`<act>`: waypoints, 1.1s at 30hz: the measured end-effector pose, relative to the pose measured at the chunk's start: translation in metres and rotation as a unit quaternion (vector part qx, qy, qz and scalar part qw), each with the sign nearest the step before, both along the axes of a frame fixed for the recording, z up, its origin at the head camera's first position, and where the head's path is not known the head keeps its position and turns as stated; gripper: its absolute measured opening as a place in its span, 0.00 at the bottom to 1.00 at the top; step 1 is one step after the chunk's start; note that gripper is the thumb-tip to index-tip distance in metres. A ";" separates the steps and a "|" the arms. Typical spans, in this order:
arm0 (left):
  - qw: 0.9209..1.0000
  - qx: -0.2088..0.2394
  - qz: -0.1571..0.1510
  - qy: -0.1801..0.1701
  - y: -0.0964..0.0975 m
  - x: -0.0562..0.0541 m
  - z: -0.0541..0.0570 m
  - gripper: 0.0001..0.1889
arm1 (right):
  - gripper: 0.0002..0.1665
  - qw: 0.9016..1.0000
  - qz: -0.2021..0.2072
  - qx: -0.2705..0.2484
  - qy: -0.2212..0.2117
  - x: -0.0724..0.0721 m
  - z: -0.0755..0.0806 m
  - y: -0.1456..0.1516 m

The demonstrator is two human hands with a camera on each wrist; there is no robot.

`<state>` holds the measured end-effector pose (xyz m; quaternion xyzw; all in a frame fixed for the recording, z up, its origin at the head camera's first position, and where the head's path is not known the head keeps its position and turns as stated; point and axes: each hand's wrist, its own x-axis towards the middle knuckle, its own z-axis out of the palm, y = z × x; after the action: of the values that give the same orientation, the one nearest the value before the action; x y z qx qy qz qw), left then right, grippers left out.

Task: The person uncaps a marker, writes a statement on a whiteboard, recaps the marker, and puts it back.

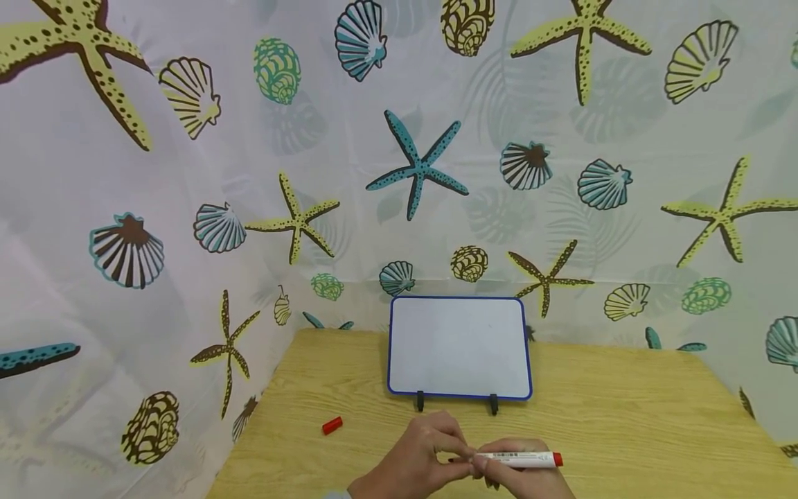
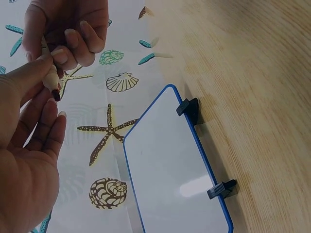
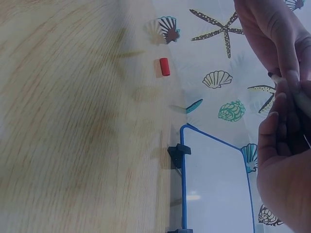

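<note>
A white marker with a red end lies level between both hands, its cap off and its dark tip pointing left. My left hand pinches it near the tip; the left wrist view shows the thumb on the marker's pale neck. My right hand grips the barrel, with the red end sticking out to the right. Left of the hands, a red cap rests on the wooden table. In the right wrist view the fingers hide most of the marker.
Behind the hands stands a blue-edged whiteboard, with no marks visible on it. Two black clip feet hold its lower edge. A curtain printed with shells and starfish hangs around the back and sides of the table.
</note>
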<state>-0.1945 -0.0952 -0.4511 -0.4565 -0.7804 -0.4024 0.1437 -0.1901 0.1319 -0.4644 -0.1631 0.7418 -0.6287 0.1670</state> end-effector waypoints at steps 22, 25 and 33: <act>0.981 0.080 0.153 -0.091 -0.028 -0.035 -0.005 0.12 | 0.17 0.995 -0.087 0.029 0.033 -0.015 0.015 0.003; 0.963 0.119 0.229 -0.083 -0.040 -0.062 -0.011 0.13 | 0.16 0.993 -0.091 0.020 0.066 -0.019 0.022 0.005; 0.890 0.141 0.398 -0.171 -0.061 -0.128 -0.052 0.21 | 0.14 0.993 -0.082 0.002 0.086 -0.022 0.026 -0.002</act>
<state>-0.3230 -0.1559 -0.5034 -0.0063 -0.8441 -0.4893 0.2191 -0.2120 0.1297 -0.4387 -0.1553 0.7654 -0.6225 0.0504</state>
